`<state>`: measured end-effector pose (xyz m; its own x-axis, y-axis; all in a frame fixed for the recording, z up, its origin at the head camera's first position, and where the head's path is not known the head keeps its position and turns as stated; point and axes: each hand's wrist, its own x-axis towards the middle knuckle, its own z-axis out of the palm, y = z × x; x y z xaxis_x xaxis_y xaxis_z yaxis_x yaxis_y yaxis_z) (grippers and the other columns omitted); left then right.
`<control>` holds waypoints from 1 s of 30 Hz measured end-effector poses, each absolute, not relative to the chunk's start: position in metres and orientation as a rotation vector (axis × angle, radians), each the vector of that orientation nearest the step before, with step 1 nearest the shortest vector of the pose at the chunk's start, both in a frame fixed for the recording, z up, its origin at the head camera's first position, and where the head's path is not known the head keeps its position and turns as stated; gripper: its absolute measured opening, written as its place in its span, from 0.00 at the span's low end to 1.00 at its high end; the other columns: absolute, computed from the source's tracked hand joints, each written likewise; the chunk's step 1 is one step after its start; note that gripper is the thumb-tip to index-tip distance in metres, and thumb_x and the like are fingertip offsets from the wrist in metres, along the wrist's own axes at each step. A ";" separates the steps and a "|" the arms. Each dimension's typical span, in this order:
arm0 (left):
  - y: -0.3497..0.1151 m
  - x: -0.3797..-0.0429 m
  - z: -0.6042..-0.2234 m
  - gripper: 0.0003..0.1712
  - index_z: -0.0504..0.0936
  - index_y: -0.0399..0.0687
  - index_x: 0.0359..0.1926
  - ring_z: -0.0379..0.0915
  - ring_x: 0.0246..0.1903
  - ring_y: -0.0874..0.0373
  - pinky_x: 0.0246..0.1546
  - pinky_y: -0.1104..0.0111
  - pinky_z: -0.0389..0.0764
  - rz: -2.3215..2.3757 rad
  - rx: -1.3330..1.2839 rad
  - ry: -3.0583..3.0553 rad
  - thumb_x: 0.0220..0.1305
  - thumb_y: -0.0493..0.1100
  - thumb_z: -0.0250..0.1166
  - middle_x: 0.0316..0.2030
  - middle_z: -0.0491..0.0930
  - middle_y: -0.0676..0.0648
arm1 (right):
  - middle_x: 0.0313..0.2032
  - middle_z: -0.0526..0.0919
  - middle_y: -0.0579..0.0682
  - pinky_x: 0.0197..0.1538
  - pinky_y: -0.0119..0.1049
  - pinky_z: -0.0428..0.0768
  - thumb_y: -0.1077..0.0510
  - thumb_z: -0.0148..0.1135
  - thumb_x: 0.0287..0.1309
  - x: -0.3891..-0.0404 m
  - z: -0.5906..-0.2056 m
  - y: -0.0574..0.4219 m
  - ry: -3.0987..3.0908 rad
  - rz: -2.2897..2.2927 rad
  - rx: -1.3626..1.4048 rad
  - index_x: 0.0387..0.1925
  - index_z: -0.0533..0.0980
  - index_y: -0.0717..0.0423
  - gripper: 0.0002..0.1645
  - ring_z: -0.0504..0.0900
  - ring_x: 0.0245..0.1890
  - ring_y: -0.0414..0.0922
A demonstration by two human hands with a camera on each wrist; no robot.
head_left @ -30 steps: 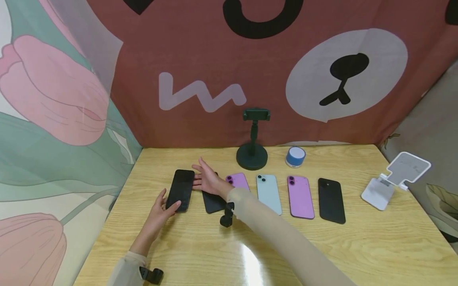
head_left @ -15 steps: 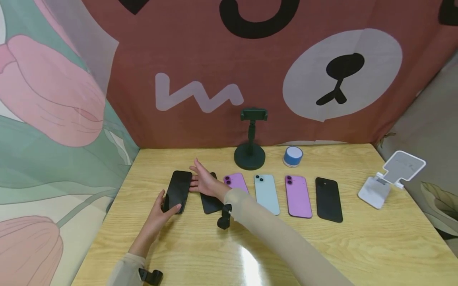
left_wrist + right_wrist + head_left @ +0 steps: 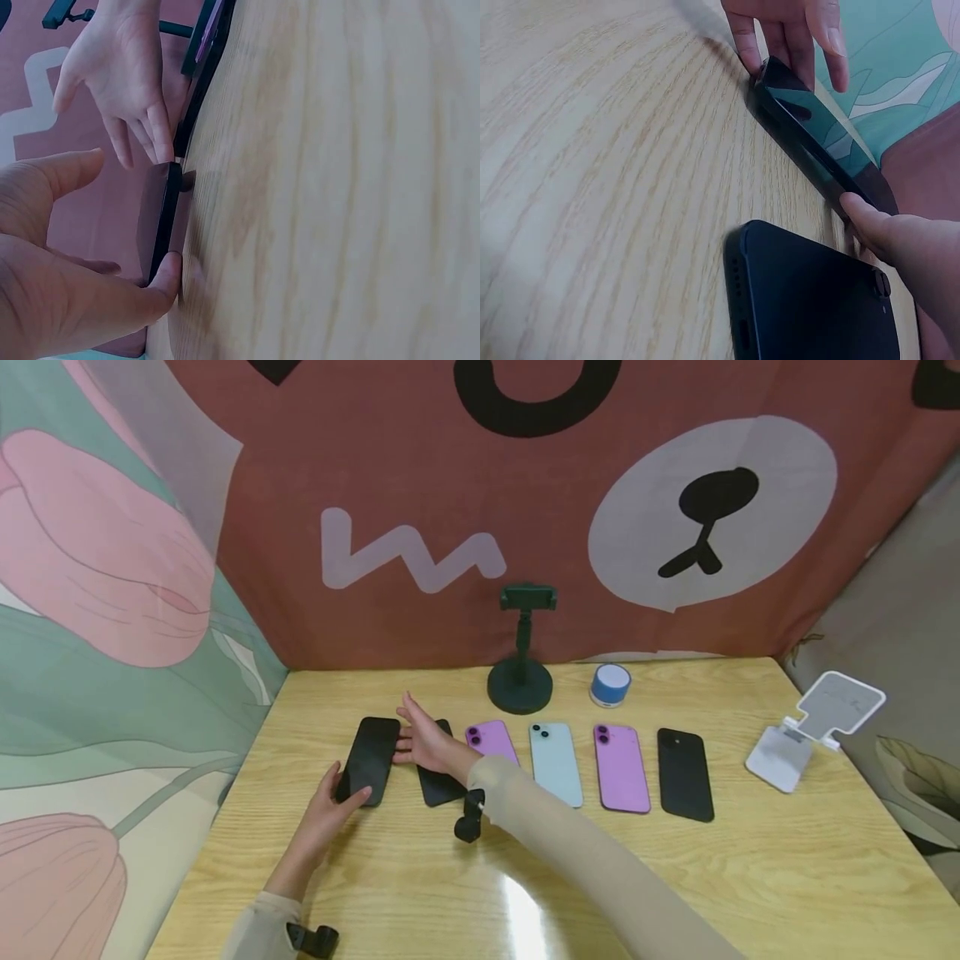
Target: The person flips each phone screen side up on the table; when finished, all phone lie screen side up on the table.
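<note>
Glossy phone screen [image 3: 370, 758]; smooth wood-grain table [image 3: 408, 885]; matt cloth backdrop [image 3: 390, 631].

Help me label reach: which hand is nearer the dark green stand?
Right. The right hand is left of the dark green stand, on its near side; the left hand is farther left and nearer the wearer, holding the leftmost phone.

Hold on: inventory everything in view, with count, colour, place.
Held phone: one, black, row's left end
Dark phones: two, black, second and last
Blue phone: one, light blue, middle
Purple phones: two, purple, flanking blue phone
Phone stand: one, dark green, behind row
Cylinder: one, blue/white, behind row
White stand: one, white, right of row
Table: one, yellowish, underneath
Cloth: count unclear, multicoloured, back and sides
Wrist cameras: two, black, by sleeves
Sleeves: two, beige, foreground
Hands: two, bare, at held phone
</note>
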<state>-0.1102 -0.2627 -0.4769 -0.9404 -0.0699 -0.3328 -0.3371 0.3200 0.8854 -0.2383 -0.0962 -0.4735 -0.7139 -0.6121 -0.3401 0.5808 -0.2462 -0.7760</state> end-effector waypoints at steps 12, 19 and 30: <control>-0.264 -0.114 -0.477 0.52 0.32 0.40 0.73 0.33 0.70 0.38 0.66 0.47 0.49 1.665 -0.423 2.321 0.66 0.49 0.59 0.72 0.37 0.31 | 0.72 0.31 0.66 0.66 0.59 0.52 0.27 0.37 0.62 -0.231 -0.474 -0.095 1.242 -2.033 -0.044 0.74 0.35 0.50 0.52 0.38 0.70 0.65; -0.263 -0.114 -0.477 0.52 0.31 0.40 0.73 0.33 0.70 0.38 0.67 0.47 0.47 1.684 -0.414 2.322 0.67 0.48 0.59 0.72 0.38 0.31 | 0.72 0.33 0.65 0.66 0.59 0.53 0.25 0.39 0.60 -0.228 -0.475 -0.096 1.264 -2.029 -0.050 0.74 0.35 0.50 0.55 0.39 0.70 0.64; -0.264 -0.115 -0.479 0.52 0.31 0.40 0.73 0.31 0.70 0.37 0.67 0.46 0.45 1.691 -0.410 2.303 0.67 0.48 0.59 0.72 0.35 0.31 | 0.72 0.33 0.66 0.67 0.60 0.49 0.24 0.38 0.59 -0.225 -0.474 -0.098 1.287 -2.018 -0.071 0.74 0.34 0.50 0.55 0.40 0.70 0.64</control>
